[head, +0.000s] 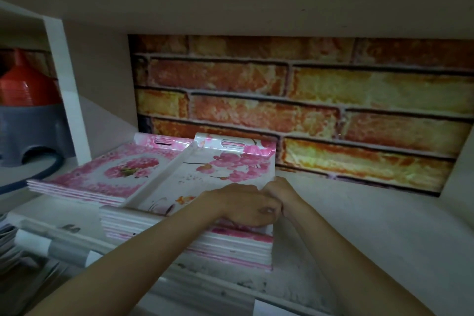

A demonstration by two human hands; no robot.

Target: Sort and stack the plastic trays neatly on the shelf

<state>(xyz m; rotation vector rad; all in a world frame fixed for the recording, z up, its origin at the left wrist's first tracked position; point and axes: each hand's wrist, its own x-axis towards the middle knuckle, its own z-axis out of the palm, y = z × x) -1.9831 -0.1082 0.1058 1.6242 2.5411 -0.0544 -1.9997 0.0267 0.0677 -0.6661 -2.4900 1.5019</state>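
Both hands at the right edge of the tray stack

Dimly lit shelf (359,213), brick-pattern backing. Two piles of floral plastic trays: a lower left stack (102,182) and a taller front stack (195,241), touching or overlapping it. The top tray (205,177) sits a little askew. Left hand (246,208) lies over that tray's right rim, fingers curled on the edge. Right hand (278,192) is just beside it, fingers curled at the same rim; whether it pinches the rim or only touches, cannot tell.

Handling, by judgement: thin, stiff, light, glossy, likely to slide on each other. Best hold: raised side rims or the slot handle (233,143) at the far end.
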